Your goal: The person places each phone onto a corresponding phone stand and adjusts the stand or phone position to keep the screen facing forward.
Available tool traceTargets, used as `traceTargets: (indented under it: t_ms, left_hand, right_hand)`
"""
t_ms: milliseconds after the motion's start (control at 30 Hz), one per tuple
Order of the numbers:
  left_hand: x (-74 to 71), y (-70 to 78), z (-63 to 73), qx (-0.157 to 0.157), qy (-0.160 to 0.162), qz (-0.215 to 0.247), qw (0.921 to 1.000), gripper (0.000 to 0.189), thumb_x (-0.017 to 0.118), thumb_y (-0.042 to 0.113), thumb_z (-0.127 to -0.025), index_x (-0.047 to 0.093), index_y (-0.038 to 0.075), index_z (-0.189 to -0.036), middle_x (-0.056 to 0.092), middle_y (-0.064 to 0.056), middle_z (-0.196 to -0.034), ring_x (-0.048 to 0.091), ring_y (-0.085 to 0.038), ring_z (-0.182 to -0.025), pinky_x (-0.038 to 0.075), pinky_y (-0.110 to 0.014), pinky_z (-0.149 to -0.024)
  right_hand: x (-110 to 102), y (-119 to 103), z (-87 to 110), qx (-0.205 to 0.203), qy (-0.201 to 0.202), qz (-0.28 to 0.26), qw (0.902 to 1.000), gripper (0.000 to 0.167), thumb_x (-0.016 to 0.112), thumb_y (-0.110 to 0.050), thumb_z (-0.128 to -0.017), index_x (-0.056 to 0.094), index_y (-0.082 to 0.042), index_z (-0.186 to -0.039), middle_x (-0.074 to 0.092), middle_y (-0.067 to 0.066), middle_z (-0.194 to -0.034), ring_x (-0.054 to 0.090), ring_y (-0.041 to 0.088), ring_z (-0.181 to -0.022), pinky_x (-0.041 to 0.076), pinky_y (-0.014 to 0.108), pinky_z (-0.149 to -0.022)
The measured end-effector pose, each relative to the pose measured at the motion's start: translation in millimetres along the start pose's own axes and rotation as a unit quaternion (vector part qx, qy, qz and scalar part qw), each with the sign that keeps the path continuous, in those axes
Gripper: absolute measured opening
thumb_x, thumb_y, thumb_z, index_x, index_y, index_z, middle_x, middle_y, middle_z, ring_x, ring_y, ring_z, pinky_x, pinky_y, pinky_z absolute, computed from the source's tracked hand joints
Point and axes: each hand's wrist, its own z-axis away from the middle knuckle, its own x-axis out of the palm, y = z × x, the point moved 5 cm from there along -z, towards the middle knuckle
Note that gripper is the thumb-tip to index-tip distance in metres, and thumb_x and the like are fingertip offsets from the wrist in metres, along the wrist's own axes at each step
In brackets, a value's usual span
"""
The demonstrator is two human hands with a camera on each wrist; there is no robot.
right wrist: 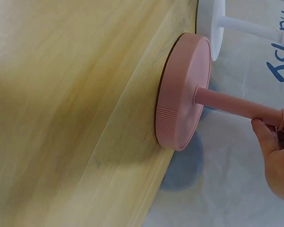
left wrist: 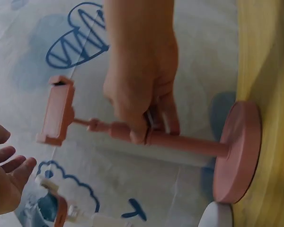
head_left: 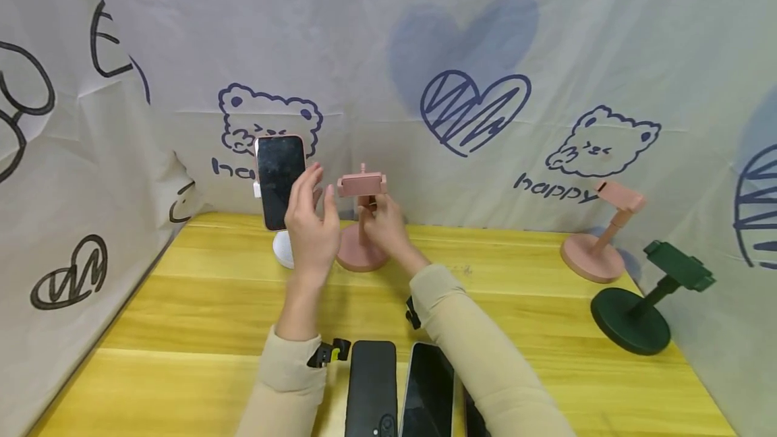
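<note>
Passable right of the gripped pink stand (head_left: 359, 256), over bench (head_left: 485, 288), up to the outer pink stand (head_left: 607, 236) and green stand (head_left: 654, 297). Blocked at its left by left hand (head_left: 311, 228), mounted phone (head_left: 280, 181) and white stand (head_left: 282, 249).

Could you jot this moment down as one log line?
right hand: grips pink phone stand by its pole | left hand: raised beside it, holding nothing | white phone stand: holds smartphone

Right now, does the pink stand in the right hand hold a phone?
No, the pink stand in the right hand has nothing clamped at its top, while a phone sits on the white stand.
</note>
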Motion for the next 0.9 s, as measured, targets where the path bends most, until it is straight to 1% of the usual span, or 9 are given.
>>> traceTargets:
  t_ms: [133, 233, 300, 400, 467, 567, 667, 733, 900]
  left_hand:
    - [18.7, -7.0, 6.2, -0.042, -0.077, -0.014, 0.996, 0.043, 0.053, 0.01, -0.109, 0.049, -0.009, -0.148, 0.05, -0.025, -0.151, 0.055, -0.036, -0.136, 0.049, -0.046, -0.111]
    - [27.7, -13.8, 8.9, -0.072, -0.107, -0.009, 0.9916, 0.044, 0.05, 0.01, -0.11, 0.047, -0.007, -0.151, 0.052, -0.027, -0.148, 0.056, -0.038, -0.134, 0.049, -0.047, -0.111]
    - [30.7, -19.6, 9.6, -0.097, -0.108, 0.01, 0.9893, 0.042, 0.05, 0.009, -0.11, 0.049, -0.003, -0.151, 0.056, -0.026, -0.145, 0.058, -0.037, -0.133, 0.05, -0.047, -0.11]
    - [30.6, -27.3, 9.3, -0.138, -0.089, 0.064, 0.9844, 0.04, 0.051, 0.006, -0.109, 0.055, 0.001, -0.149, 0.06, -0.022, -0.143, 0.064, -0.036, -0.126, 0.053, -0.046, -0.106]
    - [29.8, -30.5, 8.2, -0.152, -0.076, 0.092, 0.9811, 0.039, 0.053, 0.004, -0.108, 0.058, 0.002, -0.147, 0.062, -0.02, -0.143, 0.067, -0.035, -0.121, 0.055, -0.043, -0.103]
    - [29.1, -31.7, 6.2, -0.151, -0.064, 0.101, 0.9812, 0.038, 0.056, 0.003, -0.106, 0.061, 0.001, -0.143, 0.063, -0.018, -0.141, 0.071, -0.035, -0.113, 0.057, -0.04, -0.098]
    - [29.0, -30.9, 4.0, -0.136, -0.056, 0.077, 0.9861, 0.037, 0.058, 0.006, -0.105, 0.063, 0.002, -0.141, 0.065, -0.018, -0.138, 0.073, -0.033, -0.109, 0.058, -0.04, -0.096]
    - [28.9, -29.8, 2.9, -0.124, -0.054, 0.062, 0.9888, 0.037, 0.059, 0.007, -0.105, 0.064, 0.002, -0.141, 0.065, -0.018, -0.137, 0.074, -0.033, -0.107, 0.059, -0.043, -0.095]
    - [27.3, -28.2, 0.6, -0.086, -0.059, 0.028, 0.9941, 0.037, 0.06, 0.005, -0.104, 0.064, 0.002, -0.14, 0.066, -0.019, -0.132, 0.074, -0.034, -0.106, 0.059, -0.045, -0.093]
  right_hand:
    - [0.4, -0.1, 1.0, -0.025, 0.018, 0.008, 0.9995, 0.029, 0.066, 0.001, -0.098, 0.06, 0.004, -0.126, 0.068, 0.024, -0.112, 0.071, 0.036, -0.102, 0.061, 0.043, -0.091]
    - [0.2, -0.1, 1.4, -0.044, 0.028, 0.024, 0.9984, 0.027, 0.065, 0.001, -0.098, 0.061, 0.003, -0.124, 0.07, 0.024, -0.11, 0.072, 0.038, -0.099, 0.061, 0.046, -0.088]
    - [0.2, -0.9, 1.7, -0.056, 0.03, 0.036, 0.9973, 0.026, 0.065, 0.0, -0.098, 0.061, 0.002, -0.123, 0.071, 0.025, -0.108, 0.072, 0.039, -0.098, 0.061, 0.048, -0.087]
    - [1.2, -2.3, 1.9, -0.069, 0.029, 0.048, 0.9961, 0.025, 0.065, 0.001, -0.098, 0.062, 0.003, -0.122, 0.073, 0.025, -0.106, 0.072, 0.04, -0.096, 0.061, 0.049, -0.084]
    - [1.4, -2.6, 2.0, -0.071, 0.026, 0.048, 0.996, 0.024, 0.066, 0.002, -0.097, 0.062, 0.003, -0.122, 0.073, 0.026, -0.107, 0.073, 0.041, -0.097, 0.061, 0.049, -0.084]
    - [1.8, -2.3, 2.1, -0.074, 0.028, 0.05, 0.9956, 0.024, 0.067, 0.002, -0.097, 0.063, 0.004, -0.12, 0.073, 0.025, -0.106, 0.073, 0.04, -0.096, 0.061, 0.049, -0.083]
    - [2.5, -1.3, 2.0, -0.075, 0.029, 0.054, 0.9953, 0.024, 0.066, 0.001, -0.098, 0.062, 0.004, -0.121, 0.072, 0.024, -0.104, 0.072, 0.039, -0.093, 0.061, 0.049, -0.081]
    - [2.6, -0.7, 2.1, -0.077, 0.029, 0.055, 0.9951, 0.025, 0.065, 0.001, -0.099, 0.061, 0.003, -0.123, 0.072, 0.023, -0.104, 0.072, 0.038, -0.09, 0.06, 0.049, -0.079]
    - [2.7, -1.0, 3.6, -0.08, 0.024, 0.057, 0.9949, 0.027, 0.064, 0.001, -0.099, 0.061, 0.004, -0.126, 0.071, 0.023, -0.102, 0.071, 0.036, -0.087, 0.06, 0.047, -0.077]
